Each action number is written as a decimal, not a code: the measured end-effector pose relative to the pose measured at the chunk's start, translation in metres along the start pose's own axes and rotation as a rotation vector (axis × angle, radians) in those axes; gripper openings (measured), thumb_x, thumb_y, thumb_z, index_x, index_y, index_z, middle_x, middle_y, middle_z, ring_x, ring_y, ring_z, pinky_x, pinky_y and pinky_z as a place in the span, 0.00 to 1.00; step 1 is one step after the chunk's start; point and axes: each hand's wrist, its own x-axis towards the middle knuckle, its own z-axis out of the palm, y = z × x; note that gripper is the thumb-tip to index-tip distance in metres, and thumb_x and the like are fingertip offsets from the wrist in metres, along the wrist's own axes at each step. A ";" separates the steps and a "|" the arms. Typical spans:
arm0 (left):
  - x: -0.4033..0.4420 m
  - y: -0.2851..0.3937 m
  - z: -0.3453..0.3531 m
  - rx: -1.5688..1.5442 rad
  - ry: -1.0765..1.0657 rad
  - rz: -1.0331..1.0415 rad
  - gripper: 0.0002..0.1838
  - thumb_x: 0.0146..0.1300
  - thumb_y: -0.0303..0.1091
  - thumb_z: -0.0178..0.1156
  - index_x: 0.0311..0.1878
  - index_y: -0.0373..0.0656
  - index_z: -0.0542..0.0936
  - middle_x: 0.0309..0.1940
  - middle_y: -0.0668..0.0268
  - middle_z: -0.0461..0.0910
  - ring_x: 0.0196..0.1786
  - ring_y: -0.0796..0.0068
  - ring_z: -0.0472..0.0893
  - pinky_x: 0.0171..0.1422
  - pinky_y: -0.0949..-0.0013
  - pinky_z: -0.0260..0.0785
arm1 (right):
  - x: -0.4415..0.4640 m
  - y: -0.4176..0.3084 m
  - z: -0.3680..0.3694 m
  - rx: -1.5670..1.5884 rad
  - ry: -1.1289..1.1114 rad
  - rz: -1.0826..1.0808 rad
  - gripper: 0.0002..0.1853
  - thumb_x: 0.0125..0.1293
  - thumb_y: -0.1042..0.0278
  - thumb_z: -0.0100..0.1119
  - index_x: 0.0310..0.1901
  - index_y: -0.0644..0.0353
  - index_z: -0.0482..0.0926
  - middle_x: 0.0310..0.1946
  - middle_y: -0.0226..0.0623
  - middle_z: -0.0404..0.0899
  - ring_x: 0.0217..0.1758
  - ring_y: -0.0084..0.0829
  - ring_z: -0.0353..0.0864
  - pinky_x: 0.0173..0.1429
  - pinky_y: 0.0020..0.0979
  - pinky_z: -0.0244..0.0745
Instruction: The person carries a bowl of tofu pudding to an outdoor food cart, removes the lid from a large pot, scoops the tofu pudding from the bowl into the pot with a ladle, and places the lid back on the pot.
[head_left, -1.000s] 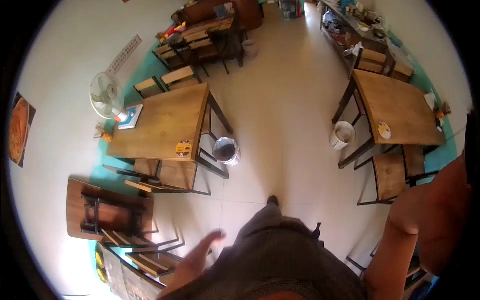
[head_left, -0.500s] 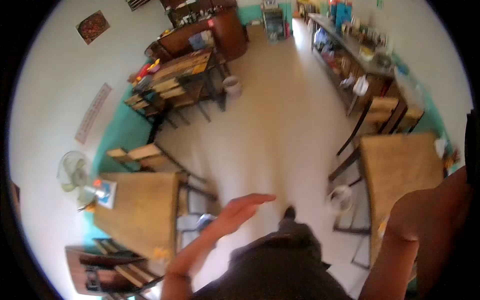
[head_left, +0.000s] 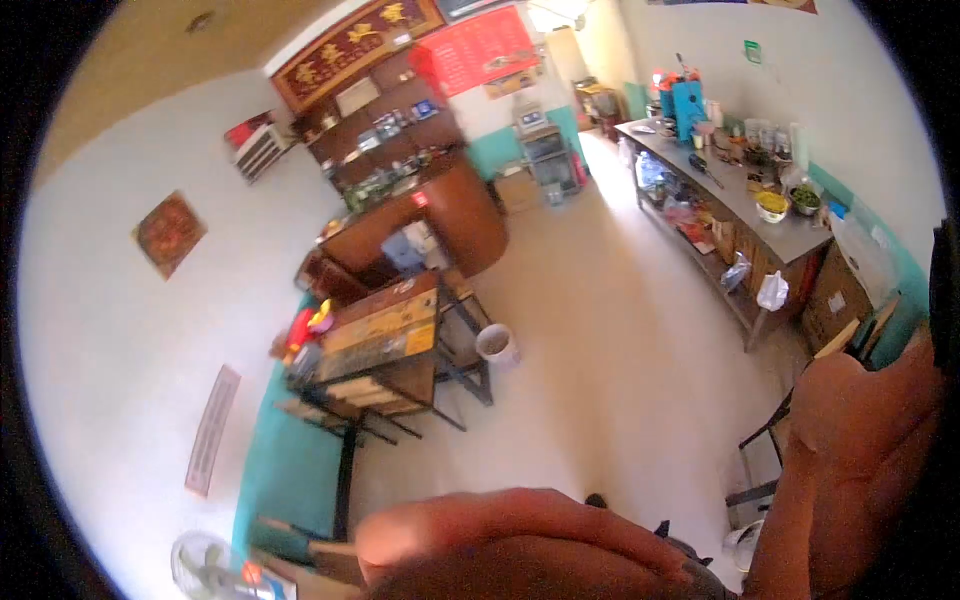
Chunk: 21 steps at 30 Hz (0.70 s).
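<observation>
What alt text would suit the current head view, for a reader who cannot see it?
The wearer's left arm crosses the bottom; the right arm shows at right. Neither hand shows clearly. Ahead, a pale floor runs between a brown counter and table at left and a long table with bowls at right.
</observation>
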 end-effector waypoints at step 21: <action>0.329 -0.359 -0.398 -0.199 -0.164 0.348 0.24 0.79 0.51 0.48 0.69 0.51 0.75 0.69 0.62 0.74 0.69 0.65 0.74 0.75 0.58 0.65 | -0.283 0.493 -0.185 -0.360 -0.067 0.244 0.18 0.70 0.56 0.65 0.53 0.62 0.79 0.32 0.36 0.74 0.31 0.26 0.73 0.36 0.30 0.68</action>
